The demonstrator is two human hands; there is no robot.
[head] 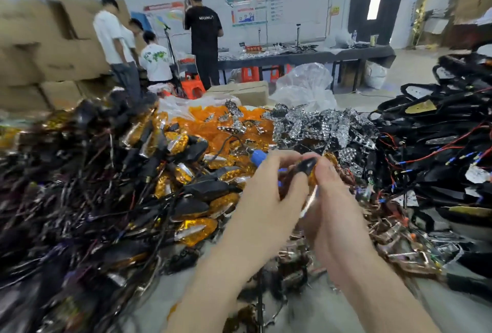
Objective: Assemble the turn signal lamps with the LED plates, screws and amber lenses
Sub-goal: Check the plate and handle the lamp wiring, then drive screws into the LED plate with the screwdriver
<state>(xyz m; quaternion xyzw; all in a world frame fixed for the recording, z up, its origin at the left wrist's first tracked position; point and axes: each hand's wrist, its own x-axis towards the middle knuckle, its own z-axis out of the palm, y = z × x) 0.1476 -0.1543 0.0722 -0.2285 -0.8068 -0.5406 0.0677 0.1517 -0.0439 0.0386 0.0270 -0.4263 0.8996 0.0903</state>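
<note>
Nearest, at the bottom edge: two bare forearms, cut off by the frame. Just above, left hand [266, 183] and right hand [332, 194] drawn close together, fingers curled, both pinching one turn signal lamp [308, 167] at the fingertips. Black housing on top, amber lens [313, 179] showing by the right thumb, lower part hidden behind the palms. Blurred by motion, so cannot tell whether fully seated. Blue tool handle [257, 158] poking out just past the left fingers; gripped or lying on the heap, cannot tell.

Under the wrists, a narrow bare strip of grey tabletop [159, 303], hemmed in on both sides. Left of the hands, heaped finished lamps [191, 189] with tangled wires, smeared toward the frame edge. Right of the hands, black housings [439, 151] with red and blue leads, running out of frame. Just beyond the fingertips, loose amber lenses [213, 125] and silvery LED plates [327, 127].

Far beyond, plastic bags [303, 85], cardboard boxes [53, 47], and people [203, 37] standing at a far tabletop [306, 57].
</note>
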